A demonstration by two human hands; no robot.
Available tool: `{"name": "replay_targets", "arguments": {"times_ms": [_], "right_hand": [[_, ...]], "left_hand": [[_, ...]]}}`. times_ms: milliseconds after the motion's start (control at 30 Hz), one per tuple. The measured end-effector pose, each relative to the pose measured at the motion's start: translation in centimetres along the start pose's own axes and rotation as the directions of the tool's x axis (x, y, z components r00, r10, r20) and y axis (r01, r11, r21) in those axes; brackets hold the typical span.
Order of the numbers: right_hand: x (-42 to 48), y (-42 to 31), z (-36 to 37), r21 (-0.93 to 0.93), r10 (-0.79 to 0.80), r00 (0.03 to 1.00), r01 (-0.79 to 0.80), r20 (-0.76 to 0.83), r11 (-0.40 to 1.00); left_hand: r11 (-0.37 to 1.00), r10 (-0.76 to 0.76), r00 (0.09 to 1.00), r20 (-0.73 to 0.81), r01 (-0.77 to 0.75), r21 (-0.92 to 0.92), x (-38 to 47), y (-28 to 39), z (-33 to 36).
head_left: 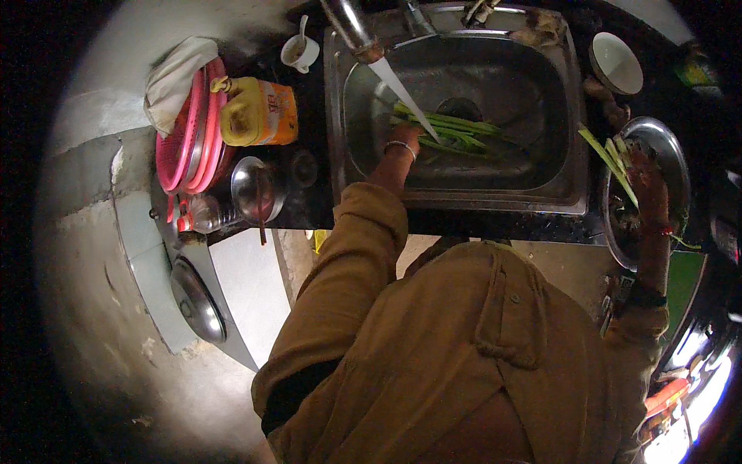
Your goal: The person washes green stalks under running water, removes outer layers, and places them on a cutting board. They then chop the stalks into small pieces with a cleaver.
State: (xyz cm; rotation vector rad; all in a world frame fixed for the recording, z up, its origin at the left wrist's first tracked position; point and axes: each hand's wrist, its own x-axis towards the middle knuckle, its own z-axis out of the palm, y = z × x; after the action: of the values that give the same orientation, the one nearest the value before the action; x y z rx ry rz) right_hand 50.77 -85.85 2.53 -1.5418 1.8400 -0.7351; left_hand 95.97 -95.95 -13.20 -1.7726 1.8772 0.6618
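Note:
In the stainless steel sink (464,200), my left hand (407,137) is closed around a bunch of green stalks (464,124). Water runs from the faucet (353,32) onto the stalks just beside my fingers. My right hand (644,165) reaches into a round metal basin (679,151) to the right of the sink. Several cut green stalks (608,156) lie against that hand and stick out past the basin's left rim. The fingers of my right hand are dark and blurred, so their grip is unclear.
Left of the sink stand a yellow oil jug (243,119), pink plastic baskets (191,145), a metal bowl (255,185), a plastic bottle (206,214) and a white cup with a spoon (299,53). A white bowl (617,62) sits behind the basin. A metal lid (197,301) leans lower left.

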Motion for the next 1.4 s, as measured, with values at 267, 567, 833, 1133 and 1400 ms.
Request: {"name": "replay_targets", "arguments": {"times_ms": [267,567,833,1133,1400], "right_hand": [[-3.5,-10.7,-1.0,-0.318,-0.350,0.921,0.284,-0.174,0.904],[-4.1,-12.9,9.0,0.409,-0.299,0.875,0.131,0.382,0.903],[-1.2,-11.5,17.4,0.305,-0.186,0.879,0.049,0.439,0.951],[2.1,-14.5,25.1,0.288,-0.374,0.894,0.301,0.246,0.909],[2.4,-13.8,27.5,0.109,-0.325,0.897,0.307,0.299,0.946]], "left_hand": [[0.924,0.036,0.999,0.031,-0.045,0.380,2.8,1.0,3.3],[1.000,-0.007,0.998,-0.062,0.005,-0.031,4.1,0.0,5.7],[0.804,0.260,0.920,-0.294,-0.375,-0.461,-1.1,-1.4,-1.8],[0.249,0.332,0.888,-0.319,-0.409,-0.878,-10.6,1.9,-9.1],[0.218,0.071,0.801,-0.595,-0.594,-0.774,-11.1,2.4,-7.9]]}}
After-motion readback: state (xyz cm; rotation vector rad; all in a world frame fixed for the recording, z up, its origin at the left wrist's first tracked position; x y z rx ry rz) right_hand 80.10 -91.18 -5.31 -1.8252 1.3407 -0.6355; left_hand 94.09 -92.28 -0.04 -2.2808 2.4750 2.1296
